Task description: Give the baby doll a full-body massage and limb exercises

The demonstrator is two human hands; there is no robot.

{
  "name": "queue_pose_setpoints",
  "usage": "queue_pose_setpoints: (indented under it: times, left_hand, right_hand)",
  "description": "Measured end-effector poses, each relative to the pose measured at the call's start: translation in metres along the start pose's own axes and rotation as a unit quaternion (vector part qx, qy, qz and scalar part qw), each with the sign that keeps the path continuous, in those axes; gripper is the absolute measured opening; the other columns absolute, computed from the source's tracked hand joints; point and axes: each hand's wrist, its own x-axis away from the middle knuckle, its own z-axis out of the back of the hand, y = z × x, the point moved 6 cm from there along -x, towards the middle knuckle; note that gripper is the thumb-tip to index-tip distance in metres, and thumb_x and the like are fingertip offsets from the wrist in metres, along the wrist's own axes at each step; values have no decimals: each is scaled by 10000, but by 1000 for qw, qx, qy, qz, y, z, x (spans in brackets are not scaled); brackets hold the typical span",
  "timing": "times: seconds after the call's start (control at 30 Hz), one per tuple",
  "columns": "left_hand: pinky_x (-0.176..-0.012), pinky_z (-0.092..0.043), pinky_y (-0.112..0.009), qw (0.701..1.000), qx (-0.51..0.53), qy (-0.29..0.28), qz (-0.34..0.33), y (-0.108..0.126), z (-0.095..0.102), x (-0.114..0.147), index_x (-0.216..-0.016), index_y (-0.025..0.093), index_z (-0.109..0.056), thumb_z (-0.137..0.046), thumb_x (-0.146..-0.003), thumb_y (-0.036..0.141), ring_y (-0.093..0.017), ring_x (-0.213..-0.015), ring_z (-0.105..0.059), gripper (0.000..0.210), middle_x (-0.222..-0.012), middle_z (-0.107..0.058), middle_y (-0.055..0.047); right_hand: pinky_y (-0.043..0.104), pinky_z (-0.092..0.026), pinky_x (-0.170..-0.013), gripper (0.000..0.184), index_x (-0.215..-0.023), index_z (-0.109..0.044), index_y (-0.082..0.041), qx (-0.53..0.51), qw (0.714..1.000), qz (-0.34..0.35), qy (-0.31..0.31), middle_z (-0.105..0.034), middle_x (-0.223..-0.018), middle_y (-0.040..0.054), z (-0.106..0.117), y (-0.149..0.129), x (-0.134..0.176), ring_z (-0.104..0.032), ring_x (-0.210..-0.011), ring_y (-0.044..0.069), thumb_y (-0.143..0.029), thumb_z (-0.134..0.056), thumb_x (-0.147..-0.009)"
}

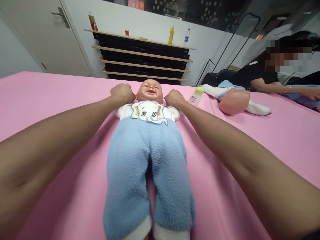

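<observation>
A baby doll (149, 140) lies on its back on the pink-covered table (82, 186), head away from me. It wears blue fleece trousers and a white top with an elephant patch (149, 111). My left hand (123, 93) is closed beside the left side of its head, at the end of one white sleeve. On the other side, my right hand (175, 99) is closed at the end of the other sleeve. The doll's own hands are hidden within my fists.
Right of my right hand stands a white bottle with a green cap (196, 96). Another doll (235, 101) lies farther right, near a seated person (260, 75) in black. Behind the table is a shelf rack (145, 53) carrying several bottles; a door (42, 36) is at left.
</observation>
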Motion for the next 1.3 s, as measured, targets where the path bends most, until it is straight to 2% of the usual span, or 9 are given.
queue_pose_setpoints:
  times: [0.1, 0.2, 0.33, 0.47, 0.67, 0.83, 0.93, 1.1, 1.3]
  left_hand:
    - [-865, -368, -366, 996, -6, 68, 58, -1, 31, 29, -934, 10, -619, -438, -877, 392, -218, -1018, -543, 427, -1011, -624, -199]
    - [-873, -371, -374, 992, -1, 115, 59, 2, 68, 54, -1012, 54, -600, -364, -907, 416, -225, -1005, -537, 444, -1015, -623, -178]
    - [-805, -408, -364, 990, -19, 123, 70, 8, 109, 94, -1039, 118, -581, -350, -884, 496, -246, -934, -565, 469, -988, -629, -149]
    - [-731, -428, -353, 990, -38, 113, 71, 13, 130, 148, -1045, 149, -571, -354, -851, 529, -270, -863, -591, 479, -941, -641, -146]
    - [-641, -415, -325, 993, -44, 73, 87, -2, 121, 228, -1062, 186, -547, -313, -836, 553, -276, -789, -609, 491, -913, -660, -136]
    - [-629, -413, -353, 994, -48, 14, 93, -10, 99, 269, -1022, 188, -523, -249, -847, 553, -309, -801, -623, 489, -888, -664, -144]
    - [-657, -425, -375, 995, -53, -31, 81, -2, 89, 281, -1013, 188, -496, -253, -844, 550, -325, -833, -635, 467, -903, -669, -153]
    - [-693, -434, -402, 993, -57, -35, 98, 5, 85, 290, -1024, 199, -465, -222, -844, 546, -344, -862, -642, 461, -930, -672, -155]
    - [-651, -435, -403, 989, -54, -81, 114, -17, 66, 283, -968, 250, -406, -181, -800, 639, -329, -800, -639, 480, -925, -679, -95]
  right_hand:
    - [410, -436, -835, 264, -951, -581, -84, 21, 999, -12, 36, -612, -990, 177, 24, -6, 25, -570, -955, 267, -286, -447, -845]
    - [417, -426, -841, 325, -1065, -530, -109, 27, 995, 4, 99, -600, -1031, 162, 59, -14, 54, -562, -948, 263, -311, -347, -888]
    - [395, -422, -820, 318, -1096, -483, -119, 38, 991, 24, 129, -602, -965, 145, 98, -21, 100, -555, -898, 253, -319, -366, -878]
    - [336, -424, -753, 352, -1150, -469, -150, 25, 988, 60, 139, -602, -978, 116, 118, -20, 154, -551, -851, 228, -352, -411, -868]
    - [273, -398, -779, 309, -1078, -532, -158, -9, 988, 59, 144, -579, -1032, 96, 112, 3, 226, -543, -911, 186, -378, -425, -889]
    - [238, -364, -712, 284, -1018, -515, -168, -4, 995, 23, 99, -547, -1005, 70, 88, 18, 267, -538, -837, 149, -412, -402, -924]
    - [238, -333, -664, 278, -1026, -493, -166, 25, 998, 20, 50, -536, -1018, 82, 76, 20, 277, -536, -803, 145, -407, -384, -942]
    - [250, -309, -632, 290, -1076, -444, -179, 45, 998, 38, 29, -527, -1022, 85, 73, 20, 278, -542, -792, 165, -425, -426, -923]
    - [270, -339, -633, 283, -1110, -420, -202, 54, 996, 50, 41, -509, -1039, 78, 69, 25, 279, -543, -771, 181, -382, -447, -893]
